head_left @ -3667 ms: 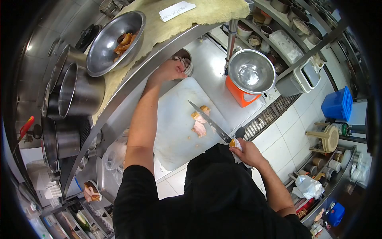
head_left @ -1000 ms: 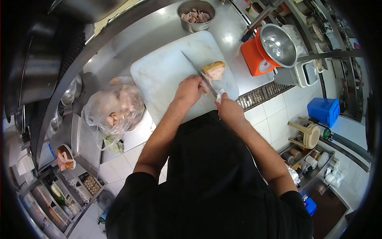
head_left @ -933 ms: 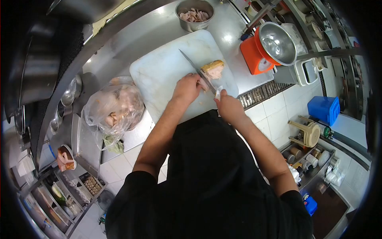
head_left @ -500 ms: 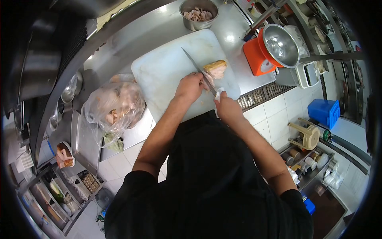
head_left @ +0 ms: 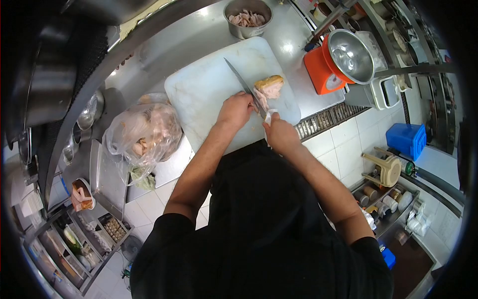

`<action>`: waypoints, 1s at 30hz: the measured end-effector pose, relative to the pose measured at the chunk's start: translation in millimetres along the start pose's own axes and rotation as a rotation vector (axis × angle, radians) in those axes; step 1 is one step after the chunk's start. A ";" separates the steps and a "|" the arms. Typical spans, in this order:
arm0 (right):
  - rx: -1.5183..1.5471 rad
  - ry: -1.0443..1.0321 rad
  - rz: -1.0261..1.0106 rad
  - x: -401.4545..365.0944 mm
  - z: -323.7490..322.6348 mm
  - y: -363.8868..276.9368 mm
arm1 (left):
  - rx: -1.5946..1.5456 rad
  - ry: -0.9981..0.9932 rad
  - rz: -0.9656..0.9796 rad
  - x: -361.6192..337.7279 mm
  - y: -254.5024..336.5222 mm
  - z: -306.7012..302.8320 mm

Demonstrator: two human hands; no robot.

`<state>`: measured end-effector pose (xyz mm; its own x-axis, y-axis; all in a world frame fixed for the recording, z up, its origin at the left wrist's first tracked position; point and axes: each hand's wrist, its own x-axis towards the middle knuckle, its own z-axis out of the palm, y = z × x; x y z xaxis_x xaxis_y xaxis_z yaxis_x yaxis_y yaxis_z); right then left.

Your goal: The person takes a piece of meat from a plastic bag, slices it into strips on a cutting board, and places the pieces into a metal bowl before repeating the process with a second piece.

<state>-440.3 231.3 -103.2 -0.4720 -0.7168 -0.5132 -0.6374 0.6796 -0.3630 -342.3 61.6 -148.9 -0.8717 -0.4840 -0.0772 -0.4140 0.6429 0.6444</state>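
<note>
A long knife point(head_left: 235, 74) with a white handle lies slantwise over the white cutting board point(head_left: 199, 89), its tip toward the far side. My right hand point(head_left: 283, 133) is closed around the handle. On the near left of the blade, my left hand point(head_left: 235, 110) is closed, its fingertips pinching a small pale piece of chicken against the blade; the fingers partly hide it. Right of the blade rests a larger chunk of cooked chicken point(head_left: 270, 87) with yellowish skin and pale, cut flesh.
A steel pot point(head_left: 244, 33) of meat pieces stands beyond the board. An orange scale point(head_left: 318, 74) with a steel bowl point(head_left: 351, 56) is at the right. A clear plastic bag point(head_left: 144, 130) of chicken lies left. A floor grate point(head_left: 326, 119) runs below the counter's right edge.
The knife and my right hand have shifted slightly left and away from me. My left hand has moved a little left and nearer me. The chicken chunk has stayed in place.
</note>
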 end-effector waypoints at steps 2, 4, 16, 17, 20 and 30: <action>0.010 0.021 -0.027 2.6 2.2 0.6 | -0.018 0.010 0.004 -2.0 1.6 2.4; 0.013 0.024 -0.055 6.7 -12.8 -5.4 | 0.021 -0.010 -0.025 -0.4 6.2 -0.5; -0.024 0.216 -0.047 -69.3 -53.7 28.7 | 0.129 -0.003 0.139 -7.9 11.6 -11.2; -0.022 0.224 -0.039 -73.7 -55.5 32.7 | 0.151 -0.014 0.204 -5.5 9.0 -12.3; 0.002 0.241 -0.033 -89.2 -70.1 36.8 | 0.221 -0.005 0.294 1.2 -4.7 -5.0; 0.131 0.208 0.000 -111.1 -50.9 68.6 | 0.268 -0.354 0.394 28.1 13.0 -37.6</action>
<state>-462.6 349.6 -31.5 -0.5956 -0.7245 -0.3469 -0.5594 0.6841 -0.4681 -362.3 34.0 -114.1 -0.9885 0.0193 -0.1500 -0.0533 0.8839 0.4646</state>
